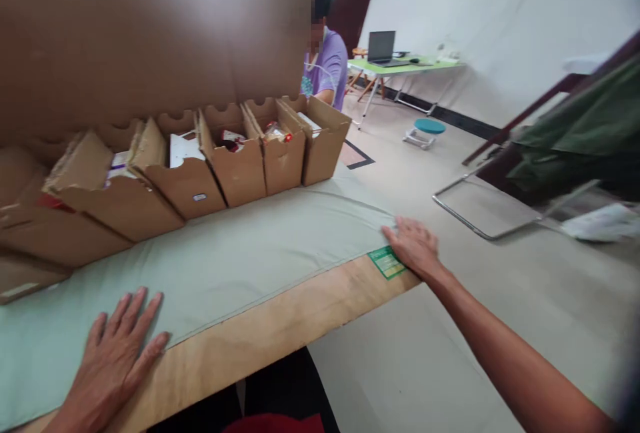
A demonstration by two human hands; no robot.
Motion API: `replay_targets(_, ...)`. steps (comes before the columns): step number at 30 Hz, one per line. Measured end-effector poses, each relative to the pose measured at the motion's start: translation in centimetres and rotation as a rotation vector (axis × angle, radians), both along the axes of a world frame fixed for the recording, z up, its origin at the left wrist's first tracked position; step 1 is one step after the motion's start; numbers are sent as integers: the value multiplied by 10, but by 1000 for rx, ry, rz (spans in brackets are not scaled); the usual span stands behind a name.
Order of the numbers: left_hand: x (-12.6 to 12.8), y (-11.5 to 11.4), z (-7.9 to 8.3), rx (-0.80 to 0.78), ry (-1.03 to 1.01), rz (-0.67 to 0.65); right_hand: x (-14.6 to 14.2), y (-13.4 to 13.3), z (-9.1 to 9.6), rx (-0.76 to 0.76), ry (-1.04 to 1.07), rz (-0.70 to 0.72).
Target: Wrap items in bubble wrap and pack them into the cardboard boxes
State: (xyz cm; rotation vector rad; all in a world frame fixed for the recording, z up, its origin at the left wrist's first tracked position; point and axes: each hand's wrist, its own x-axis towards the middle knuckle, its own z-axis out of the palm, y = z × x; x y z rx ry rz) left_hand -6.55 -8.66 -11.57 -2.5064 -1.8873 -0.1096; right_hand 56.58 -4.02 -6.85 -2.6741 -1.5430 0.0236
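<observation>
Fingers (133, 311) of the left hand (113, 356) lie flat and splayed on the pale green cloth (260, 239), thumb out to the side, holding nothing. Such a wide spread probably shares out the pressure, so the fabric lies smooth instead of bunching at one spot. The right hand (416, 246) rests at the right end of the bench (260, 326), its thumb pointing inward; blur hides whether its fingers pinch the border or merely lean there, so I cannot tell. Set well apart, the two hands seem to steady the stretch between them.

The cloth covers the bench up to a bare wooden strip along the near side, where a green label (386, 264) sits against the right hand. Cardboard boxes (243, 176) stand in a row farther back, perhaps to give the hands room in front. Their open tops and notched rims likely make the packets (233, 137) easy to reach. Behind them rises a tall cardboard panel (150, 39), partly screening a person in purple (335, 63).
</observation>
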Motion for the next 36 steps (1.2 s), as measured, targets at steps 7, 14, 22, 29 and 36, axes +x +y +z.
replay_targets(7, 40, 49, 58, 168, -166, -49, -118, 34, 19, 261, -3, 719)
replay_targets(14, 142, 109, 53, -105, -31, -229, -251, 80, 6, -22, 156, 1271)
replay_targets(22, 93, -32, 40, -72, -216, -583, -209, -38, 27, -159, 658, 1563)
replay_targets(29, 45, 57, 21, 212, -334, -162, -120, 110, 130, 468, 258, 569)
replay_targets(36, 53, 70, -9, 333, -256, -178, -86, 201, 161, 212, 104, 473)
